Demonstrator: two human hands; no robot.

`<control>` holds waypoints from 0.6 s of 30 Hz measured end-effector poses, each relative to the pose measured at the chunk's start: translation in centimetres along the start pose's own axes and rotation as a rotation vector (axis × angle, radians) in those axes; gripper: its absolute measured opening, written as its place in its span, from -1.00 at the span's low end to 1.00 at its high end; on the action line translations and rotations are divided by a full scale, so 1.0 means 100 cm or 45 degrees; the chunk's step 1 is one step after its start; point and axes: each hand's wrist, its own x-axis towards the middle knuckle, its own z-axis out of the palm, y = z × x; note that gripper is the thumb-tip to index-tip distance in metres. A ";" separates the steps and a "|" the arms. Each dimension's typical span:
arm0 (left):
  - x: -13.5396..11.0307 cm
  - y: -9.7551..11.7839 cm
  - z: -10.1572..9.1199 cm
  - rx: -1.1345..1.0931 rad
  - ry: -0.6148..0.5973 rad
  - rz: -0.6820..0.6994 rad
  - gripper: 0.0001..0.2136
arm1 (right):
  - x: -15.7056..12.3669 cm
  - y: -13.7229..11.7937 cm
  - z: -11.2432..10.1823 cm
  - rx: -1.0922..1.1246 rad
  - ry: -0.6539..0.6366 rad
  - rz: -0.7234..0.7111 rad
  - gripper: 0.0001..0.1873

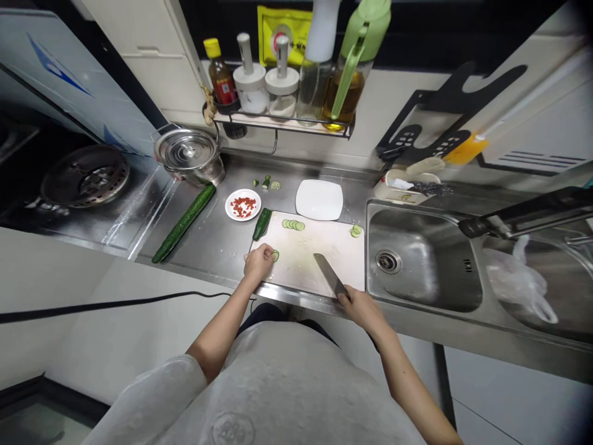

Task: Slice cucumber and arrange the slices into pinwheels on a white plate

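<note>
Nearest the body, we are seeing the right hand (362,306) wrapped tight around the handle of a knife (329,274); the blade is lying low over the near part of the cutting board (324,250), tip pointing away and left, and it is not touching any cucumber.

The left hand (258,261) is sitting at the board's near left edge, fingers curled down onto a small cucumber stub (275,254) and pinning it to the board. We are judging this a closed, pinching hold; how much stub is lying under the fingers is hidden.

We are reading the step in hand as slicing cucumber into rounds, at a pause between cuts, with knife and stub well apart. A next cut is calling for the blade to come across to the stub's exposed face and for the fingertips to stay tucked back, as little length is remaining.

Further back on the board, a row of slices (293,225) is lying near the far edge, more slices (356,231) at the far right corner, and a cucumber half (262,224) at the far left corner. Beyond it, a white plate (319,199) and a small dish (243,204) of red bits are standing on the steel counter (217,244), and a whole cucumber (184,222) is lying to the left, its far end near a lidded pot (189,154)
</note>
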 end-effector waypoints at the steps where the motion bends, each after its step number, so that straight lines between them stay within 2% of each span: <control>1: 0.003 -0.001 0.000 0.027 0.005 -0.001 -0.89 | 0.000 -0.001 0.000 0.001 -0.005 0.008 -0.68; 6: 0.006 -0.002 0.005 0.251 0.083 0.038 -0.90 | 0.001 -0.003 -0.003 -0.017 -0.002 0.024 -0.69; 10: 0.006 0.003 0.008 0.253 0.121 0.069 -0.85 | -0.003 -0.003 -0.007 0.009 0.006 0.043 -0.70; 14: 0.019 0.027 0.013 0.166 0.112 0.150 -0.79 | -0.008 -0.004 -0.010 0.037 0.019 0.049 -0.70; 18: 0.046 0.062 0.024 0.152 0.111 0.253 -0.70 | -0.010 -0.005 -0.010 0.042 0.023 0.097 -0.68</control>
